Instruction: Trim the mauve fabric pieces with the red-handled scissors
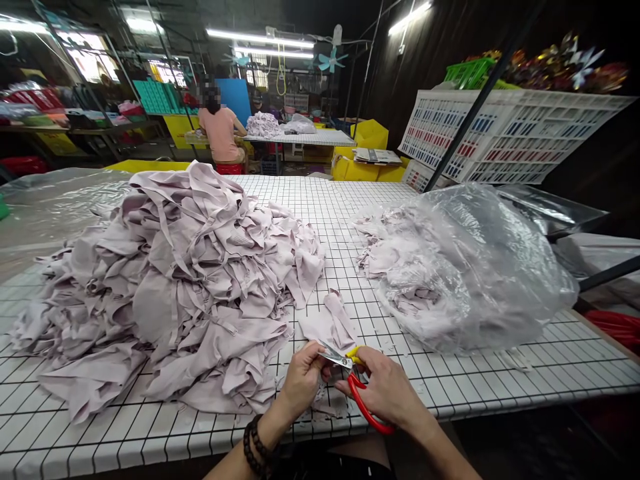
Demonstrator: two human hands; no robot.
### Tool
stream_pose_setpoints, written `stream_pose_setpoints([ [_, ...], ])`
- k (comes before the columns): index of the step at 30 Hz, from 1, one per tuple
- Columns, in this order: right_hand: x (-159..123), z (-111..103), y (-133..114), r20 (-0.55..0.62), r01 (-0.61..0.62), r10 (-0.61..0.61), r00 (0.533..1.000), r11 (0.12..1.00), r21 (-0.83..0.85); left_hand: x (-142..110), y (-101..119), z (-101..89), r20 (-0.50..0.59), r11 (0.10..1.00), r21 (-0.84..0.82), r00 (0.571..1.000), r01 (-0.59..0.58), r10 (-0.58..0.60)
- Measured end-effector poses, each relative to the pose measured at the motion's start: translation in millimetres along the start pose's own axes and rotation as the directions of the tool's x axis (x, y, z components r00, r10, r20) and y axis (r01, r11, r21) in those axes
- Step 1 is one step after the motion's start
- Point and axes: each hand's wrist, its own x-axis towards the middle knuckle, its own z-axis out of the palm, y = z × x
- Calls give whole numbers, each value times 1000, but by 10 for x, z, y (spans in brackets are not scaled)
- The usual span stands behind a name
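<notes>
In my right hand is a pair of scissors with one red and one yellow handle. Its metal blades point left, towards my left hand. The left fingers are pinched together at the near edge of a small pale mauve fabric piece, right at the blade tips; the exact grip is partly hidden. Left of my hands rises a large heap of matching fabric pieces. Small scraps lie below my hands on the white, black-checked table.
To the right lies a clear plastic bag with more mauve pieces inside. Behind it stands a white plastic crate beside a dark slanted pole. Plastic sheeting covers the table's left end. Farther back, a person sits at another table.
</notes>
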Motion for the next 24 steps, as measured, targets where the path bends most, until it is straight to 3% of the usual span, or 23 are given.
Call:
stream_pose_setpoints([
  [24,-26,114,115,-6,60,-61,998,991,-120,-39,-118,-33,43,996,-54,996,76,-74],
])
